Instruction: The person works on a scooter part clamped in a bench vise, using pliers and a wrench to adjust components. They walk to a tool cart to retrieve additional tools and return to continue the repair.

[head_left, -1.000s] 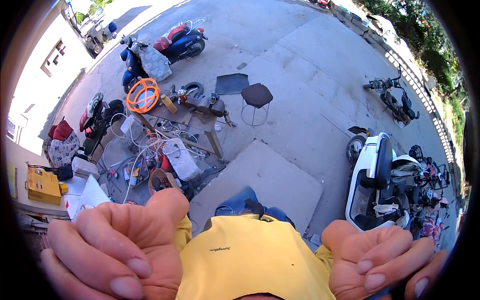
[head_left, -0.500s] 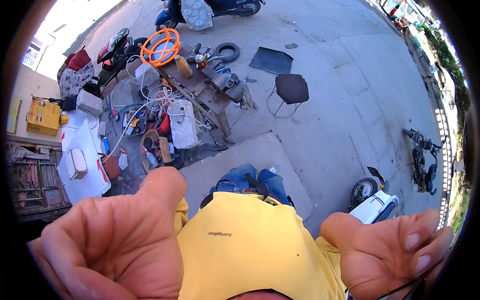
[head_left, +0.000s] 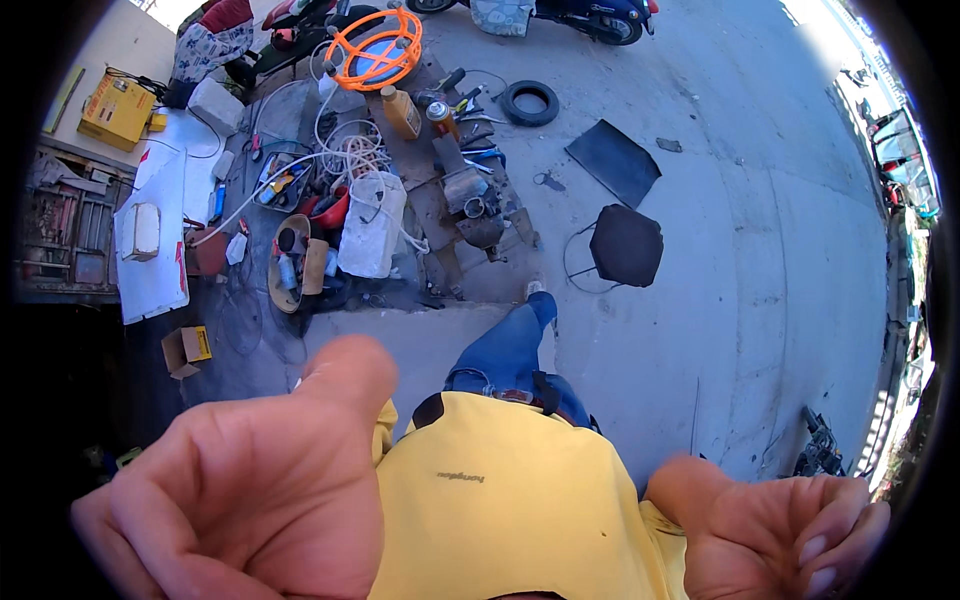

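Observation:
Both hands are raised close to the camera, palms showing. At lower left is my left hand (head_left: 262,478), its thumb stuck up and its fingers loosely bent, with a bare palm. My right hand (head_left: 765,530) is at lower right, thumb out to the side and fingers loosely curled with tips apart; its palm is bare too. Neither hand shows anything held, and parts of both are cut off by the picture's edge. Between them is my yellow shirt (head_left: 520,490), above blue jeans (head_left: 500,345) with one leg stepped forward.
Ahead stands a low metal workbench (head_left: 412,160) with a vise (head_left: 468,190), bottle (head_left: 400,112), spray can (head_left: 441,118) and orange ring frame (head_left: 345,50). Around it lie a concrete block (head_left: 371,232), tyre (head_left: 529,91), black sheet (head_left: 618,160) and stool (head_left: 627,245). A scooter (head_left: 590,18) stands beyond.
My view has turned to the right and I have moved nearer the workbench, one leg now forward. Both hands remain raised; the right has dropped a little.

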